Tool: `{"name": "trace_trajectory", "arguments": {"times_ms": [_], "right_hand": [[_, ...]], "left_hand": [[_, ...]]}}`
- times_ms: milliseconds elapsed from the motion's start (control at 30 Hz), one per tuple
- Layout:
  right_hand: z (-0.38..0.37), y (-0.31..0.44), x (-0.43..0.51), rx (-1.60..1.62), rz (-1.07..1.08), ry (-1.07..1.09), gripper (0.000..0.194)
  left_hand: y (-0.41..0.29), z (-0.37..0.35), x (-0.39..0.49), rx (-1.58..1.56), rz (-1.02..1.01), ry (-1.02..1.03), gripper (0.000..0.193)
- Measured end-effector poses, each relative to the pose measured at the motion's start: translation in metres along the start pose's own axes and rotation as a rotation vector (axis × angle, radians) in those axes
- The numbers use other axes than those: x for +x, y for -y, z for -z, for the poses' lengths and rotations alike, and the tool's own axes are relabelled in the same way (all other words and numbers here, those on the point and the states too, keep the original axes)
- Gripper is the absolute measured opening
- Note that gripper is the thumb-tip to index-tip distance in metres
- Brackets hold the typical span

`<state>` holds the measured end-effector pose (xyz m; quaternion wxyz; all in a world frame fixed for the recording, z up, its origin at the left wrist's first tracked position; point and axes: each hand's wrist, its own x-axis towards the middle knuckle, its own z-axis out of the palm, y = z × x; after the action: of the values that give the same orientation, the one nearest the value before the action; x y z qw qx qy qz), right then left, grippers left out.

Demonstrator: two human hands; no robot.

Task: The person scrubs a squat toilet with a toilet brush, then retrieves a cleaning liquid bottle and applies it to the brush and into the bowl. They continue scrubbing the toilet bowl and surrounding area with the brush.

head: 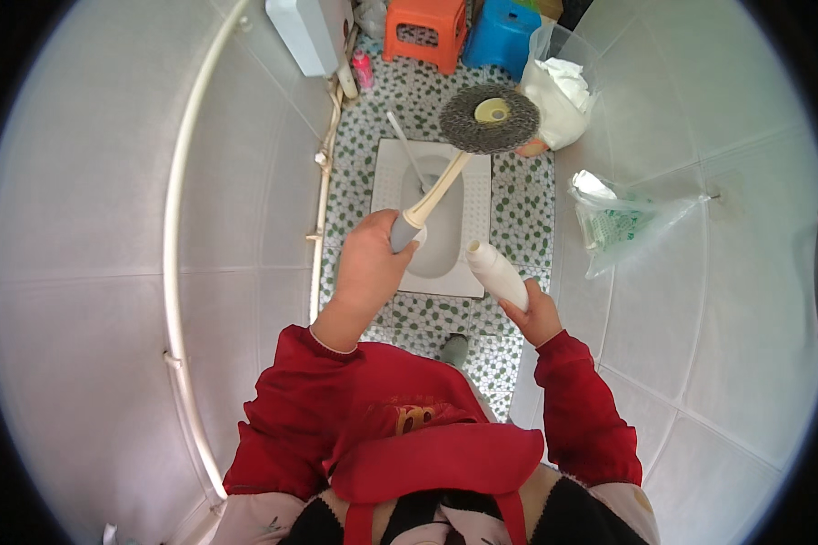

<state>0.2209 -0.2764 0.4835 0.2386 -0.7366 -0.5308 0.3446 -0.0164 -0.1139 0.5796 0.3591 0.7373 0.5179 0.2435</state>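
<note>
My left hand [373, 262] grips the grey end of a long-handled scrubber [438, 187]. Its round steel-wool head [460, 129] points away from me, above the far side of a white squat toilet [475, 218]. A small white round piece [420, 237], perhaps a cap, shows beside my left fingers. In my right hand [538, 317] is a white plastic bottle [499, 274], tilted with its uncapped mouth toward the toilet. No liquid is visible coming out. A thin white pipe [403, 139] slants down into the toilet bowl.
An orange stool [422, 30] and a blue stool [497, 37] stand at the far end. Beside them is a bagged bin [552, 112] holding white paper. A pink bottle [362, 68] stands left, below a cistern [303, 37]. A clear bag [620, 218] hangs on the right wall.
</note>
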Motion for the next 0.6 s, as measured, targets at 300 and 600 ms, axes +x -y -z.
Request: {"name": "trace_trajectory", "arguments": {"times_ms": [300, 600], "right_hand": [[0.018, 0.05, -0.013, 0.112, 0.16, -0.076, 0.041], [0.036, 0.077, -0.033, 0.107, 0.269, -0.026, 0.042]], "left_hand": [[-0.085, 0.021, -0.024, 0.029, -0.111, 0.022, 0.025], [-0.097, 0.038, -0.028, 0.107, -0.059, 0.144, 0.026]]}}
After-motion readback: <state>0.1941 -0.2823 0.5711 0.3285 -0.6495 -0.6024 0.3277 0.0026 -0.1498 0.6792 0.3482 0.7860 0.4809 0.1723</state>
